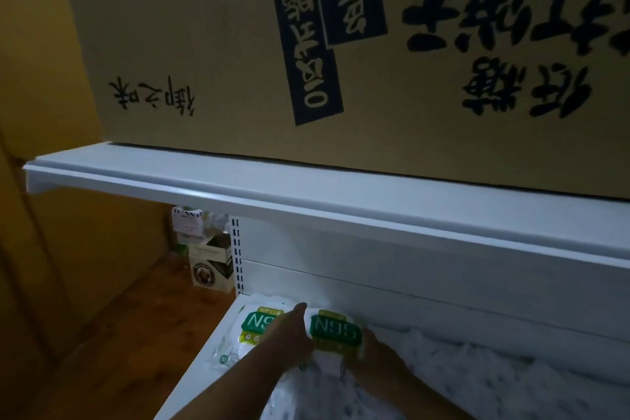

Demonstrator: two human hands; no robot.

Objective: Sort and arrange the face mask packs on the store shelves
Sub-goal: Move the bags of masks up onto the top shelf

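Two white face mask packs with green labels lie at the left end of the lower white shelf. The left pack rests flat by the shelf's left edge. The right pack sits between my hands. My left hand presses against its left side, fingers pointing toward the back panel. My right hand grips its right side. To the right lies a heap of more packs in clear patterned wrapping.
An upper white shelf overhangs close above, carrying a big cardboard box with dark printed characters. Left of the shelving, small boxes stand on the wooden floor against a yellow wall.
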